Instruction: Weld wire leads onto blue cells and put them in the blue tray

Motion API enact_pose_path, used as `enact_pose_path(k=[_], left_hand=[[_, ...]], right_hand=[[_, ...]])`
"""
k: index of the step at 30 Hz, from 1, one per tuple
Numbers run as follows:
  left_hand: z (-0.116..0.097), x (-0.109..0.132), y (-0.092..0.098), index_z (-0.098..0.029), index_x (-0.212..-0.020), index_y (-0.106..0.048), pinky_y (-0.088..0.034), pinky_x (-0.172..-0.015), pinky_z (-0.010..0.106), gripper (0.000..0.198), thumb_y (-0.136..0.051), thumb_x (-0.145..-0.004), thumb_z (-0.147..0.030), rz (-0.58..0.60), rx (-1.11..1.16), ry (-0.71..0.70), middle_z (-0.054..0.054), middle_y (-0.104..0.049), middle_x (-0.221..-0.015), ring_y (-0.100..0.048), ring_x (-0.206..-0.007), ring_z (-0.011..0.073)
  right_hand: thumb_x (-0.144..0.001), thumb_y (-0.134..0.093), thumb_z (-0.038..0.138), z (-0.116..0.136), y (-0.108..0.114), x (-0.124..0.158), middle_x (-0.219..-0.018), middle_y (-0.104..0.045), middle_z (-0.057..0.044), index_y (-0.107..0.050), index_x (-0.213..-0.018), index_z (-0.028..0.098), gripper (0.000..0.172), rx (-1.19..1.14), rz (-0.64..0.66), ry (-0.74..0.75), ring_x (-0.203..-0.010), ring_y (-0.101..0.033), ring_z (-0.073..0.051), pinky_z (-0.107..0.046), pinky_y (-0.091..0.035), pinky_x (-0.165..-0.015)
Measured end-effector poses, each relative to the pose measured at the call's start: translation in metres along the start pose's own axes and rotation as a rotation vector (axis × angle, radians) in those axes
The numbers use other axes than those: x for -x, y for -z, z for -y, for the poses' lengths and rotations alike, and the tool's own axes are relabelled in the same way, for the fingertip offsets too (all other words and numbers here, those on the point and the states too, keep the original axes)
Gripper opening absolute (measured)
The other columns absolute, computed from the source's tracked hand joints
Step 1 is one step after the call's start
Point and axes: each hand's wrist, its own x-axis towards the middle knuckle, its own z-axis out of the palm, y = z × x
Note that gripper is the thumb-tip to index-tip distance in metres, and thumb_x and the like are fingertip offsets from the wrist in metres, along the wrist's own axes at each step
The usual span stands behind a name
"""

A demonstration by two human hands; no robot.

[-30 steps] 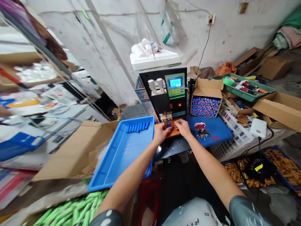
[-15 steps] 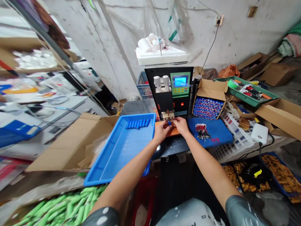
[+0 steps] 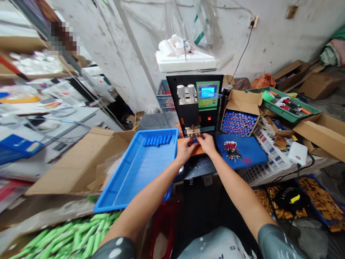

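Both of my hands meet at the foot of a black spot welder (image 3: pixel 190 114) with a lit blue screen. Between my fingertips is a blue battery cell (image 3: pixel 194 140), its end just below the welder's electrodes (image 3: pixel 193 130). My left hand (image 3: pixel 184 149) pinches the cell from the left. On the right, my right hand (image 3: pixel 207 144) has its fingers pinched close to the cell's top; what they hold is too small to make out. An orange board (image 3: pixel 198 150) lies under the hands.
Left of the hands, a blue tray (image 3: pixel 134 169) holds a row of blue cells (image 3: pixel 157 140). To the right are a blue mat (image 3: pixel 253 153) with red and black wire leads (image 3: pixel 231 149), and a carton (image 3: pixel 241 102) packed with cells. Green wrapped pieces (image 3: pixel 72 237) lie at lower left.
My hands stay at the electrodes with the cell between them, barely moved. The view has shifted slightly; the things on the table keep their places.
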Motion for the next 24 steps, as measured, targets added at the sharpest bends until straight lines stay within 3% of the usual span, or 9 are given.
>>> enact_pose_path(k=[5,24], left_hand=[[0.002,0.000,0.000,-0.013,-0.111,-0.069,-0.054,-0.070,0.032,0.040,-0.081,-0.081,-0.036,0.003,0.018,-0.001,0.008,-0.066,-0.090,-0.062,-0.078,0.0266],[0.012,0.000,0.002,-0.012,-0.114,-0.069,-0.052,-0.074,0.034,0.039,-0.070,-0.086,-0.040,0.024,-0.039,-0.103,0.008,-0.066,-0.091,-0.062,-0.081,0.0280]], right_hand=[[-0.087,-0.060,0.036,0.011,0.000,0.005,-0.092,-0.064,-0.007,-0.069,-0.095,0.005,0.034,0.017,-0.021,-0.029,-0.075,-0.055,-0.005,-0.011,-0.036,-0.067],[-0.089,-0.061,0.030,0.019,0.000,0.011,-0.093,-0.064,-0.006,-0.069,-0.096,0.004,0.028,0.079,-0.040,-0.028,-0.078,-0.056,-0.004,-0.008,-0.034,-0.066]])
